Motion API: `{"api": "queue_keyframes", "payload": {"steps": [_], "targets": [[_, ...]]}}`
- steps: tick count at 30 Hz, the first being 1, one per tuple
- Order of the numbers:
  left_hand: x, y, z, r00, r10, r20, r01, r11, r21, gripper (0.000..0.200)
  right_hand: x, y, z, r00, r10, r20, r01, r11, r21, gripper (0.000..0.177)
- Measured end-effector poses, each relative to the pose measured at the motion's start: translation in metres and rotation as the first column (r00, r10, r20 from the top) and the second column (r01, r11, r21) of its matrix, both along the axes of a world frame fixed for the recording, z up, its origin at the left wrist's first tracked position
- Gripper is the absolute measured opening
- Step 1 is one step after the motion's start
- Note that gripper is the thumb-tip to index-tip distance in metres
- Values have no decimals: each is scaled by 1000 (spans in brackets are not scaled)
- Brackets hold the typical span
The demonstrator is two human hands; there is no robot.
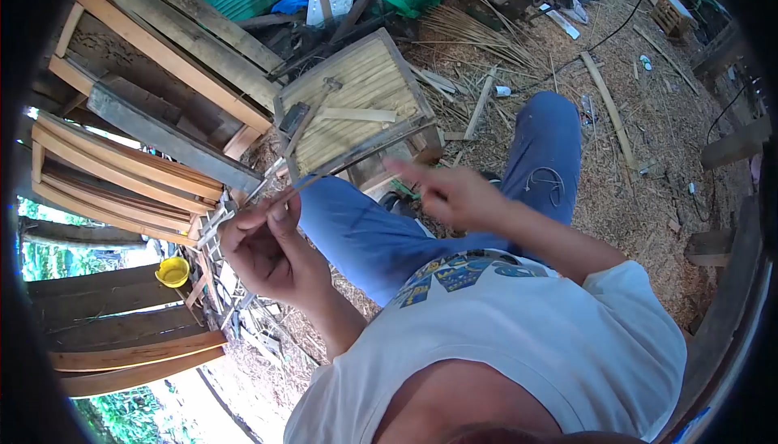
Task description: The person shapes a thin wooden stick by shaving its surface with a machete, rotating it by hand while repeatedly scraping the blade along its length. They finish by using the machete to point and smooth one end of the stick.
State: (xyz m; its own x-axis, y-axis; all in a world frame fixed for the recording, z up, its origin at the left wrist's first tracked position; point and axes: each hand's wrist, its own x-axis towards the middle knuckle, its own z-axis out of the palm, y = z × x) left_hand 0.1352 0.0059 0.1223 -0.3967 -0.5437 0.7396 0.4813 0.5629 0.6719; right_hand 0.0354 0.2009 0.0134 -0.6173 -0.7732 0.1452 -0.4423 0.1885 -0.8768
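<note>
My left hand (271,251) is raised at the left of my lap, thumb and fingers pinched on a thin wooden strip (305,181). The strip's far end points toward a low slatted table (356,71). Above my lap is my right hand (462,197), slightly blurred, its index finger stretched out toward the left and its other fingers curled. I see nothing held in it. On the table lie a flat pale wood piece (359,114), a dark block-shaped tool (294,118) with a stick beside it, and a small grey item (332,83) I cannot make out.
Curved wooden frames (121,160) and long boards (174,132) stand at the left, near a yellow bucket (172,272). Wood shavings (616,160) cover the ground at right, with a long bamboo strip (609,112), a black cable (616,27) and a bundle of thin sticks (478,35).
</note>
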Motion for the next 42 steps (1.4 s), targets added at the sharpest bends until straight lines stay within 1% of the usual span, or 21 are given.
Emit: {"api": "queue_keyframes", "payload": {"steps": [2, 3, 4, 7, 8, 11, 13, 15, 17, 18, 21, 24, 27, 28, 29, 31, 32, 34, 38, 41, 42], "targets": [[-3, -3, 0, 1000, 19, 2, -19, 1000, 15, 19, -31, 7, -37, 991, -121, 64, 113, 986, 119, 76], [0, -3, 0, 1000, 26, 8, -26, 999, 22, 19, -33, 8, -35, 978, -187, 94, 168, 969, 182, 76], [-1, -1, 1, 1000, -14, -26, 14, 1000, 13, 20, -33, 10, -30, 972, -204, 115, 185, 970, 159, 77], [-6, 2, 3, 1000, -14, -1, 14, 999, -52, 20, -10, 6, -1, 999, -38, -27, 37, 999, -18, 76], [-9, 7, 8, 999, -32, -27, 32, 999, 6, 18, -7, 6, -3, 997, -22, -72, 16, 996, -86, 76], [-7, -1, 7, 1000, -6, 28, 7, 999, -35, 17, -24, 16, -45, 986, -160, 52, 153, 982, 112, 76], [-2, 0, 5, 1000, -24, 11, 25, 999, -28, 16, -31, 21, -59, 970, -227, 87, 220, 972, 85, 76], [-5, 2, 7, 1000, -27, -4, 27, 999, -32, 16, -36, 24, -61, 972, -228, 57, 223, 972, 73, 75], [-5, 6, 9, 1000, -13, 11, 13, 999, -39, 15, -13, 19, -37, 987, -163, -12, 163, 982, 92, 73], [-7, 6, 9, 1000, -10, 9, 10, 999, -43, 16, -11, 19, -40, 987, -158, 14, 156, 985, 68, 72], [-5, 4, 8, 1000, -16, 6, 16, 999, -44, 16, -29, 28, -82, 957, -288, 37, 284, 954, 95, 74], [-6, 4, 6, 999, -40, -29, 39, 999, -35, 17, -38, 41, -90, 959, -283, -28, 284, 947, 152, 74], [-7, 5, 7, 999, -27, -39, 27, 1000, -14, 17, -16, 38, -51, 976, -218, 23, 212, 966, 148, 71], [-9, 4, 7, 998, -32, -52, 32, 999, 3, 17, -17, 37, -64, 973, -227, 48, 222, 969, 105, 72], [-9, 5, 6, 997, -34, -65, 35, 999, 25, 16, -22, 37, -82, 963, -264, 60, 255, 958, 130, 72], [-6, 2, 2, 999, -11, -44, 12, 1000, 22, 16, -29, 35, -83, 938, -337, 75, 319, 930, 181, 73], [-6, 2, 2, 999, -2, -40, 2, 1000, 18, 16, -30, 39, -82, 900, -371, 228, 298, 907, 297, 74], [-7, 3, 2, 998, -16, -59, 17, 1000, 26, 16, -25, 35, -87, 940, -327, 93, 311, 938, 152, 73], [-3, -4, -4, 997, -30, -73, 31, 999, 20, 15, -23, 30, -116, 932, -346, -107, 342, 938, -50, 73], [6, -5, -5, 994, -49, -102, 50, 999, 15, 15, -29, 43, -104, 889, -390, 241, 352, 917, 187, 73], [12, -9, -5, 993, -29, -111, 33, 999, 35, 14, -27, 41, -105, 877, -401, 265, 390, 916, 95, 68]]}}
